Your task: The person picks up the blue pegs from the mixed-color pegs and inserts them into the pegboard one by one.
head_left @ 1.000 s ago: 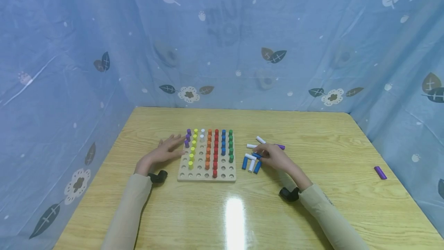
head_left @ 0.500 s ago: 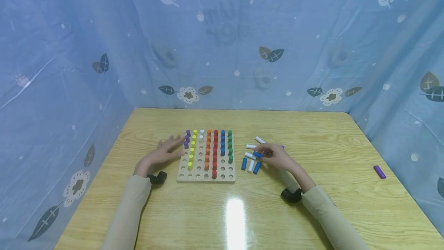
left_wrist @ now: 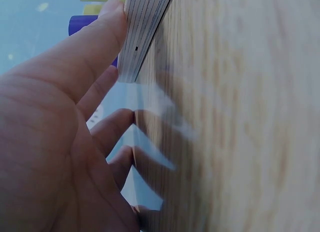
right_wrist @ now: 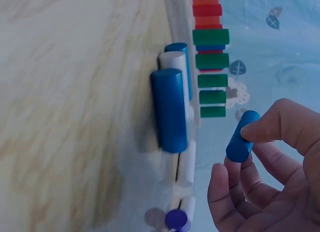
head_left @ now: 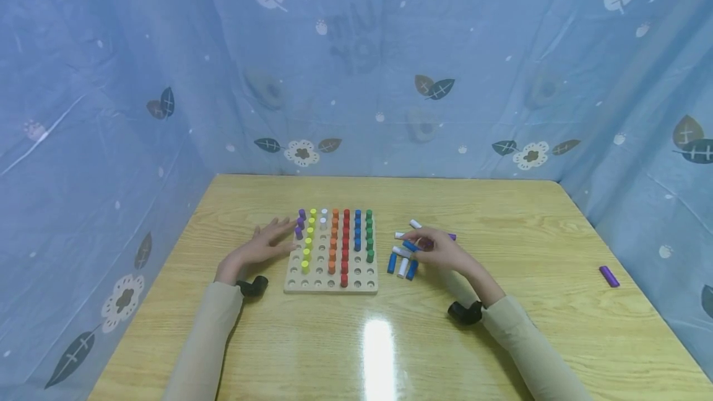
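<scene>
Your left hand (head_left: 257,247), fingers spread, touches the left edge of the pegboard (head_left: 312,289); your right hand (head_left: 442,249) pinches a blue peg (right_wrist: 243,136) above loose pegs (head_left: 402,267) beside it. Upright pegs (head_left: 345,244) fill seven columns, fully or partly. A blue curtain (head_left: 379,48) backs the wooden table (head_left: 312,345); a purple peg (head_left: 609,276) lies well apart, near the right edge.

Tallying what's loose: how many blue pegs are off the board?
3: one blue peg pinched by the right hand; a second and a third on the table, flanking a white peg. That hand may hide more.
</scene>
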{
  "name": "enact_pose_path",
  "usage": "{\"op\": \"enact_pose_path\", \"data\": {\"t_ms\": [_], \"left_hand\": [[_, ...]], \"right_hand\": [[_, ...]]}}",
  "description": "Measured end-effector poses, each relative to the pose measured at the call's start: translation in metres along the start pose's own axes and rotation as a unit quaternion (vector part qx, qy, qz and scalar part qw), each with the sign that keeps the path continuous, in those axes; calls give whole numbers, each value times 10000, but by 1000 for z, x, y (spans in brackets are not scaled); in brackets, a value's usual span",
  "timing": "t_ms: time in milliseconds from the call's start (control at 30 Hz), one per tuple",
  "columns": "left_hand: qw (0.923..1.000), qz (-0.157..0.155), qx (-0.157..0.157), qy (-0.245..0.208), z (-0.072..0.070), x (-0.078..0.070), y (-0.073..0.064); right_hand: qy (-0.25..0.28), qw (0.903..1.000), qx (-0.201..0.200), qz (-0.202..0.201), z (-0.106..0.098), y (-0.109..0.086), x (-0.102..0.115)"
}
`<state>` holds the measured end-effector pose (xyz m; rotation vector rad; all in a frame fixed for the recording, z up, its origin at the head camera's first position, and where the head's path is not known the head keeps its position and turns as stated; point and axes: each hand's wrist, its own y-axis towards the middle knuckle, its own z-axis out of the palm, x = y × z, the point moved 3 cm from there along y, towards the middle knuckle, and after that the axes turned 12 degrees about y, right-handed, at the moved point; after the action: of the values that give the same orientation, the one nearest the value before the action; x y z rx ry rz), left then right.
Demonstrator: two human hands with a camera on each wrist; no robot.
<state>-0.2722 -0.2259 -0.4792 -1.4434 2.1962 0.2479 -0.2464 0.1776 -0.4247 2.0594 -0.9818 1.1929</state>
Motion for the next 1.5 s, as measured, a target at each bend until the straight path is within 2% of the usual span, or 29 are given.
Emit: {"op": "enact_pose_path", "data": {"t_ms": [267,533,800,1267,1400,1500], "left_hand": [[10000,33,18,19,1,2,1],[10000,9,9,24,0,2,1],[10000,-6,3,19,1,4,1],[10000,-52,-20,48,1,3,1],[10000,-78,-17,39,2,4,2],[9999,-103,-15,42,2,4,2]], "right_hand": [[267,9994,215,30,9,8,8],[135,9997,184,-115,17,18,21],[328,9987,246,-316,22,27,26],[324,9986,246,-349,33,36,44],[354,9985,197,-378,36,39,41],[335,9984,171,-423,39,43,32]]}}
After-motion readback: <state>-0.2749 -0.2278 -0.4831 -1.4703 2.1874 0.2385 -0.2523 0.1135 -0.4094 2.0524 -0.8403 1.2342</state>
